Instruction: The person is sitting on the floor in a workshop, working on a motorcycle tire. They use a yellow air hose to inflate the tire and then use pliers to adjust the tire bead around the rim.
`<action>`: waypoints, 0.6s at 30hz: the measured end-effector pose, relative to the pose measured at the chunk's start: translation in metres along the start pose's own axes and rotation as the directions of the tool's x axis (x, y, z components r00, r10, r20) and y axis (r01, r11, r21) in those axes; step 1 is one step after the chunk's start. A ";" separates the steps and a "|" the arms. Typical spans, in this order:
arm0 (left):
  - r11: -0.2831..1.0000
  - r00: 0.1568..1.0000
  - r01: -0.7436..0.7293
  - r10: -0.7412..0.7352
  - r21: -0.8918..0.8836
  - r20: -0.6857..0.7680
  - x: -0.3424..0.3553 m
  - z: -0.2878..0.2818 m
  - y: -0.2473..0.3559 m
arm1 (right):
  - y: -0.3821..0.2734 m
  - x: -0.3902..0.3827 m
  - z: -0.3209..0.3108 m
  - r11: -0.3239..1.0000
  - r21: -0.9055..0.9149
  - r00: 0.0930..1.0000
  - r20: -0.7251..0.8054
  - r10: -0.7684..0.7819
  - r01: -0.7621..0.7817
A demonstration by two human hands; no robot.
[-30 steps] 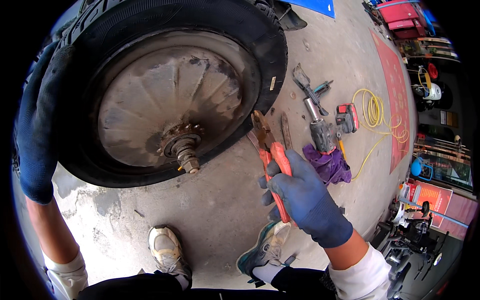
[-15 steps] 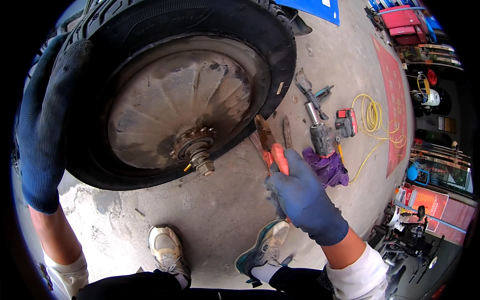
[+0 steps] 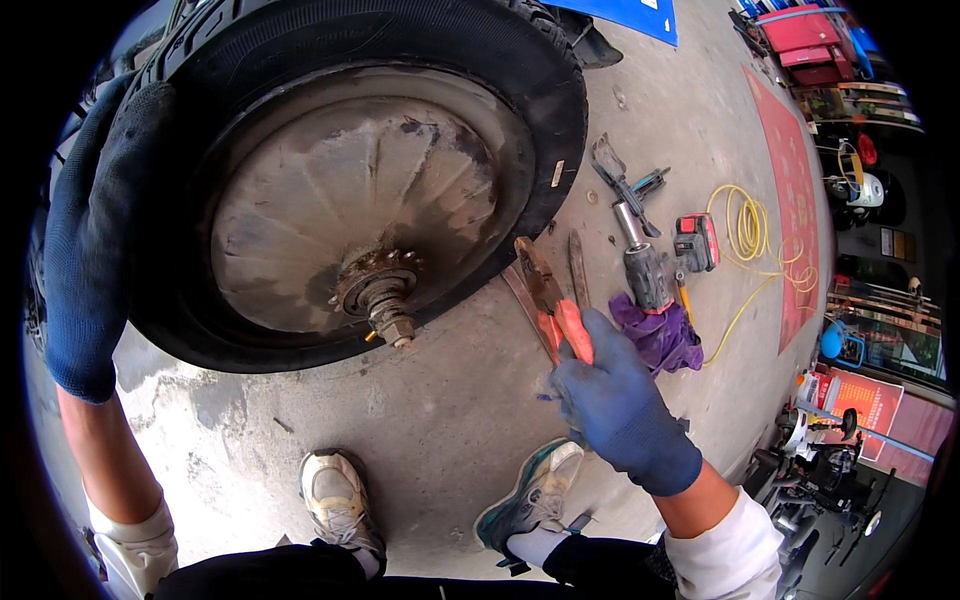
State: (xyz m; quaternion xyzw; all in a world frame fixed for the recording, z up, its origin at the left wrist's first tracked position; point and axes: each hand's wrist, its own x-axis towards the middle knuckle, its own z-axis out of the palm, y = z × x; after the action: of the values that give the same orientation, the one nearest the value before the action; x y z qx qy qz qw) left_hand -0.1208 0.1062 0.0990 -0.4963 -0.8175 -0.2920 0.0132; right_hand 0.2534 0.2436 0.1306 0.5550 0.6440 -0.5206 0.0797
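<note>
A large wheel point(image 3: 350, 210) with a black tire point(image 3: 300, 62) leans at the upper left. Its dirty metal hub bears a small sprocket point(image 3: 377, 285) and a threaded axle with a nut point(image 3: 398, 332). Against the tire's left side lies my left hand point(image 3: 90, 260) in a blue glove, fingers stretched along the tread. My gloved right hand point(image 3: 620, 400) is closed around red-handled pliers point(image 3: 572, 330). Their rusty head points up and away, just right of the tire's lower edge. Beside them shows a flat grey metal strip point(image 3: 522, 295); whether it belongs to the pliers I cannot tell.
On the concrete lie a flat metal bar point(image 3: 578, 270), a power wrench point(image 3: 650, 275), a battery point(image 3: 697, 242), a purple cloth point(image 3: 660, 335) and a coiled yellow hose point(image 3: 748, 225). My shoes point(image 3: 335, 495) stand below the wheel. A red mat point(image 3: 785, 200) lies farther right.
My right hand with the pliers has shifted slightly right and toward me. The wheel appears a little higher and farther left in view; my left hand stays on the tire.
</note>
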 end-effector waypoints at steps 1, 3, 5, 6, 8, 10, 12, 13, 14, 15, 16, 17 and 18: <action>0.998 0.999 0.028 -0.029 -0.053 -0.016 0.001 0.001 -0.003 | 0.002 -0.001 -0.002 0.997 -0.061 0.999 0.016 -0.041 0.042; 0.995 0.998 0.035 -0.039 -0.092 -0.041 0.002 0.002 -0.006 | -0.001 -0.005 -0.003 0.996 -0.068 0.998 0.030 -0.058 0.059; 0.998 0.998 0.002 -0.006 -0.068 -0.062 0.003 0.004 -0.009 | -0.007 -0.007 -0.002 0.999 0.001 0.999 -0.010 -0.038 0.038; 0.998 0.997 -0.012 0.008 -0.057 -0.074 0.004 0.004 -0.011 | -0.007 -0.007 -0.003 0.998 -0.025 0.998 -0.006 -0.064 0.063; 0.998 0.997 0.002 -0.007 -0.068 -0.077 0.007 0.007 -0.016 | 0.000 -0.008 -0.008 0.976 -0.155 0.988 0.041 -0.150 0.155; 0.989 0.995 0.087 -0.093 -0.117 -0.039 0.011 0.007 -0.014 | 0.004 -0.009 -0.013 0.945 -0.247 0.977 0.076 -0.200 0.213; 0.976 0.991 0.124 -0.130 -0.181 -0.021 0.016 0.010 -0.015 | 0.002 -0.008 -0.016 0.957 -0.235 0.985 0.043 -0.167 0.173; 0.972 0.993 0.100 -0.110 -0.211 -0.037 0.018 0.012 -0.020 | 0.001 -0.007 -0.017 0.962 -0.229 0.989 0.025 -0.144 0.146; 0.968 0.994 0.075 -0.091 -0.240 -0.053 0.020 0.014 -0.026 | -0.005 -0.008 -0.017 0.969 -0.222 0.994 0.006 -0.106 0.104; 0.972 0.997 0.043 -0.057 -0.229 -0.057 0.022 0.015 -0.031 | -0.007 -0.008 -0.017 0.975 -0.212 0.998 -0.011 -0.065 0.062; 0.976 0.998 0.010 -0.024 -0.218 -0.061 0.025 0.016 -0.038 | -0.007 -0.009 -0.018 0.969 -0.226 0.995 0.000 -0.099 0.097; 0.989 0.997 -0.040 0.031 -0.144 -0.069 0.025 0.016 -0.045 | -0.006 -0.009 -0.019 0.962 -0.239 0.991 0.012 -0.133 0.132; 0.993 0.993 -0.091 0.085 -0.074 -0.077 0.026 0.018 -0.049 | -0.005 -0.010 -0.020 0.954 -0.253 0.986 0.021 -0.164 0.164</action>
State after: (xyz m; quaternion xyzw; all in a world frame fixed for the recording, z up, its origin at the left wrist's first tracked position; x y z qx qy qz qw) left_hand -0.1691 0.1197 0.0694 -0.5210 -0.7816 -0.3410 0.0371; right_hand 0.2627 0.2529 0.1488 0.4851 0.7489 -0.4387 0.1065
